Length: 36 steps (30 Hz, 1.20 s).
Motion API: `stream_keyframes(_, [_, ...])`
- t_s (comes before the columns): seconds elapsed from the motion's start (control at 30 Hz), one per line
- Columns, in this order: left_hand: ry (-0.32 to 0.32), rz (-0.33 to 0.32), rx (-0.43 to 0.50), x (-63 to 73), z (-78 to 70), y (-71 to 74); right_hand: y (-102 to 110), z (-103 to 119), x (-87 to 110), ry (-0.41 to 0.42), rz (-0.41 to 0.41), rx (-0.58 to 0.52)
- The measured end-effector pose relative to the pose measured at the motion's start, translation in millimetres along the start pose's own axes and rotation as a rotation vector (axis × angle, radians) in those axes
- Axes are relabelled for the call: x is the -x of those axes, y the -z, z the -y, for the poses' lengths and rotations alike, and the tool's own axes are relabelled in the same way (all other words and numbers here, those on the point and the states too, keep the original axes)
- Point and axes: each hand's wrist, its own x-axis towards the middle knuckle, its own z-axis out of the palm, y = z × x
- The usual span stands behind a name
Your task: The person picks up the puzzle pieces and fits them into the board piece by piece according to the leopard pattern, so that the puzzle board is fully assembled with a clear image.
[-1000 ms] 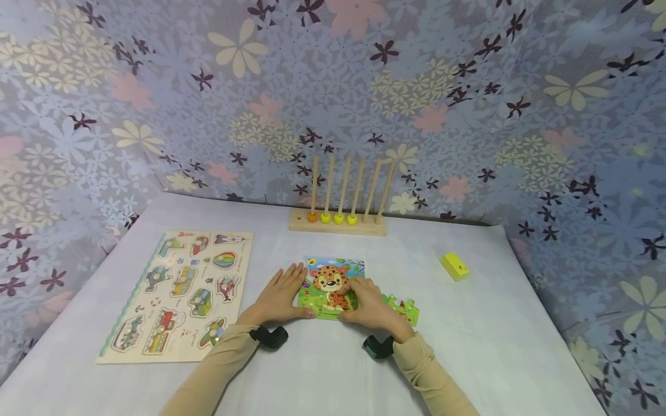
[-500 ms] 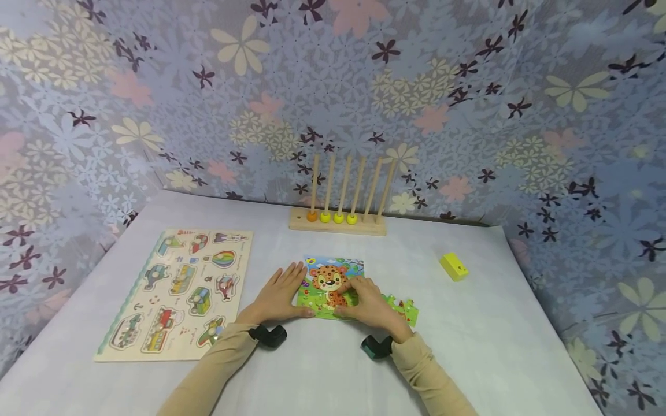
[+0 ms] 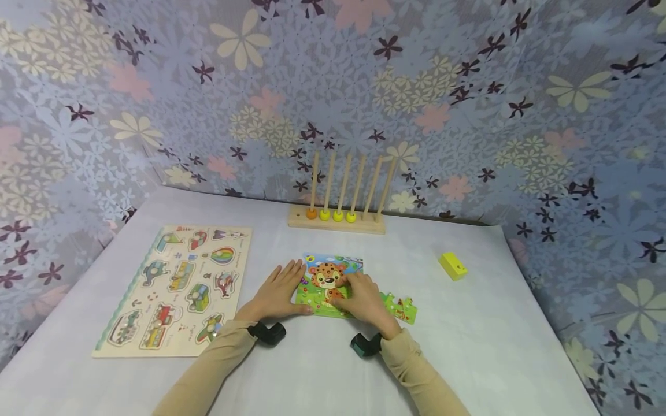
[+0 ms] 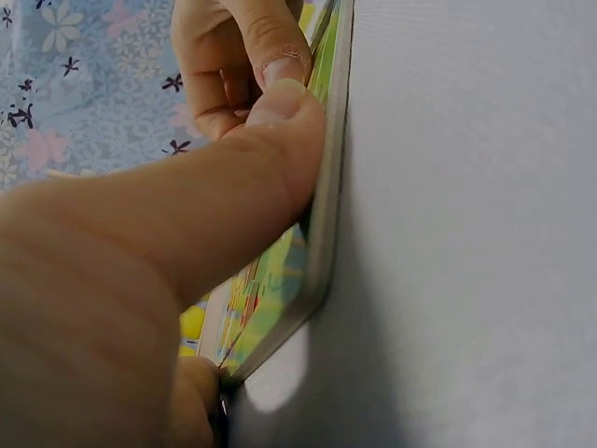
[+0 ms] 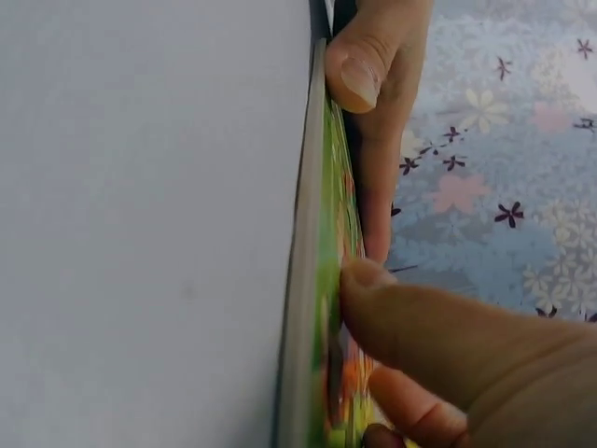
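Observation:
A square jigsaw puzzle (image 3: 317, 297) with a cartoon leopard on green grass lies in its shallow tray at the middle of the table. My left hand (image 3: 277, 293) rests along its left side, fingers straight and thumb (image 4: 270, 149) on the near edge. My right hand (image 3: 361, 297) is over the puzzle's right part, with thumb (image 5: 373, 289) and curled fingers pinching a puzzle piece at the leopard's body. Most of that piece is hidden by the hand. Loose green puzzle pieces (image 3: 403, 310) with red spots lie just right of the right hand.
A wooden peg board (image 3: 182, 289) with vehicle pictures lies at the left. At the back stands a wooden bead stacker (image 3: 336, 225) with upright rods, one orange bead and several yellow ones. A yellow block (image 3: 452, 266) sits at the right. Patterned cloth (image 3: 333, 86) rises behind the table.
My right hand has shifted a little left and up over the puzzle, its thumb moving further onto the picture. My left hand stays at the puzzle's left side.

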Motion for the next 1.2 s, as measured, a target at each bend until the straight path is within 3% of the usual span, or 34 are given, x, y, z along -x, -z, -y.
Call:
stream_keyframes(0.27, [0.003, 0.008, 0.021, 0.2, 2.4, -7.1, 31, -28, 7.3, -0.055, 0.019, -0.234])
stream_keyframes(0.43, [-0.001, -0.010, 0.018, 0.7, 2.2, -7.9, 56, -59, 23.4, -0.090, -0.001, -0.166])
stream_keyframes(0.57, [0.004, -0.006, 0.007, 1.4, 0.4, -7.2, 66, -77, 39.4, -0.104, -0.015, -0.033])
stream_keyframes(0.8, [0.001, 0.003, -0.002, -0.1, -2.0, -5.1, 69, -77, 51.4, -0.104, -0.025, 0.183])
stream_keyframes(1.0, [0.005, 0.009, -0.017, -1.4, -1.4, -1.7, 65, -67, 48.4, -0.057, 0.003, 0.155])
stream_keyframes(1.2, [0.004, -0.002, -0.010, -0.9, -1.7, 0.5, 63, -63, 45.5, -0.071, 0.022, 0.086])
